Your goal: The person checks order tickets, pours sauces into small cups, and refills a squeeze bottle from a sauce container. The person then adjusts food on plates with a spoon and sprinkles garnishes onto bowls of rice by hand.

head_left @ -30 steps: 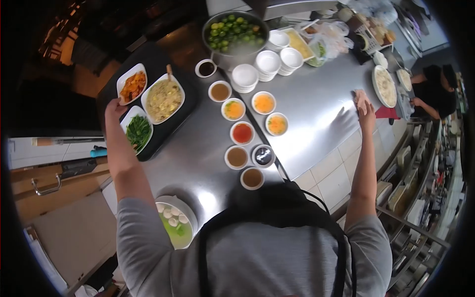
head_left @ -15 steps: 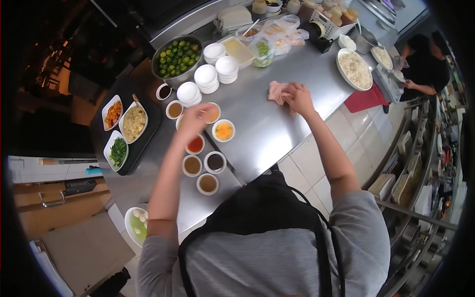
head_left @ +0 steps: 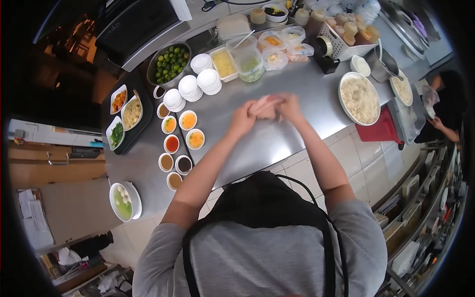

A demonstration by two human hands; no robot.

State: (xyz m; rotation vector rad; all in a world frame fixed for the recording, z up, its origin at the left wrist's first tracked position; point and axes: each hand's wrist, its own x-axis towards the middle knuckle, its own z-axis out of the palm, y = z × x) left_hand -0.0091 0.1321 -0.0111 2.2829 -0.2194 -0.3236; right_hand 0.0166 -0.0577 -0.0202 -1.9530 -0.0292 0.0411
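Observation:
A pink cloth (head_left: 266, 107), slightly smeared by motion, stretches between my two hands above the steel counter. My left hand (head_left: 243, 118) is closed on its left end. On the right end, the fingers of my right hand (head_left: 291, 107) grip the same cloth. Left of my hands stand several small white cups, among them an egg-topped cup (head_left: 195, 139), a red sauce cup (head_left: 171, 144) and a dark sauce cup (head_left: 184, 165).
Stacked white saucers (head_left: 189, 88) stand beside a metal bowl of green limes (head_left: 172, 63). A black tray (head_left: 141, 126) carries three dishes. Large rice bowl (head_left: 359, 98) sits at right; a soup bowl (head_left: 124, 202) at the lower left. A co-worker (head_left: 445, 106) stands far right.
My left hand has moved right, from over the cups to the cloth, and now grips it. My right hand has shifted slightly left with the cloth. The view has turned and tilted.

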